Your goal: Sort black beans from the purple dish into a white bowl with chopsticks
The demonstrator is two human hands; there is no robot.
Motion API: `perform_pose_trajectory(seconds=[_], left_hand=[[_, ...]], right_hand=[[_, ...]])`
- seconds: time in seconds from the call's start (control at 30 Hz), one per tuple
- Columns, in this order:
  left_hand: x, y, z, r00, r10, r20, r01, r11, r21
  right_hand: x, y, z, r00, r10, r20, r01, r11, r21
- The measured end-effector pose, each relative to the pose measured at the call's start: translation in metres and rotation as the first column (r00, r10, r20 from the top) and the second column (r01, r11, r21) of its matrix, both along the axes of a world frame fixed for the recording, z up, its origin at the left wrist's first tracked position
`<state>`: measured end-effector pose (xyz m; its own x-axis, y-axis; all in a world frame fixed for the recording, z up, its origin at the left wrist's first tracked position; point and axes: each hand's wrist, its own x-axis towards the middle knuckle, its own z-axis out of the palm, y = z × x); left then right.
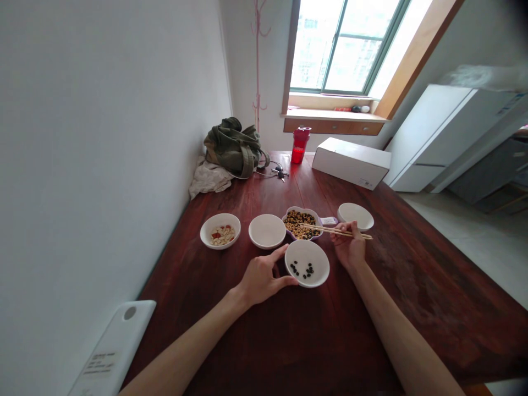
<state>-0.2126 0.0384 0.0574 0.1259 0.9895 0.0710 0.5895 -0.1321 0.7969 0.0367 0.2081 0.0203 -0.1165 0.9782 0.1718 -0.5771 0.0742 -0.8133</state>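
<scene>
My left hand point(264, 276) grips the left rim of a white bowl point(307, 250) between thumb and fingers. Several black beans point(308, 269) lie in the bottom of that bowl. Closed around a pair of wooden chopsticks point(358, 235), my right hand point(348, 245) is just right of it. The chopstick tips reach over a purple-rimmed, scalloped dish point(289, 232) filled with mixed yellow and black beans point(297, 221). I cannot tell whether a bean is between the tips. A white handle with a label point(329, 221) sticks out from the dish toward the right.
To the left stand a bowl point(205, 240) of pale and red pieces and another white bowl point(267, 231). A further white bowl point(355, 215) sits beyond my right hand. Farther back are a green bag point(231, 146), keys point(281, 175), a red bottle point(300, 146) and a white box point(350, 163).
</scene>
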Motion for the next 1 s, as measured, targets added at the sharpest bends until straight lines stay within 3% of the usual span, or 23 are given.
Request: perform_pose_trajectory(seconds=[0.17,0.37,0.5,0.67,1.0], left_hand=[[0.000,0.000,0.001,1.000,-0.002,0.009,0.002,1.000,-0.010],[0.001,0.000,0.002,1.000,-0.003,0.024,0.003,1.000,-0.010],[0.001,0.000,0.002,1.000,-0.001,0.020,0.001,1.000,-0.007],[0.000,0.000,0.000,1.000,-0.001,0.018,0.001,1.000,-0.012],[0.000,0.000,0.000,1.000,0.001,0.006,-0.001,1.000,-0.011]], right_hand=[[0.005,-0.001,0.002,0.996,0.053,0.071,-0.056,0.998,0.040],[0.000,-0.008,0.008,0.983,0.149,0.107,-0.151,0.989,0.005],[-0.008,-0.010,0.007,0.992,0.086,0.095,-0.091,0.995,0.050],[-0.015,-0.013,0.001,0.978,-0.010,0.208,-0.015,0.993,0.115],[-0.013,-0.010,-0.011,0.950,-0.016,0.311,-0.016,0.995,0.098]])
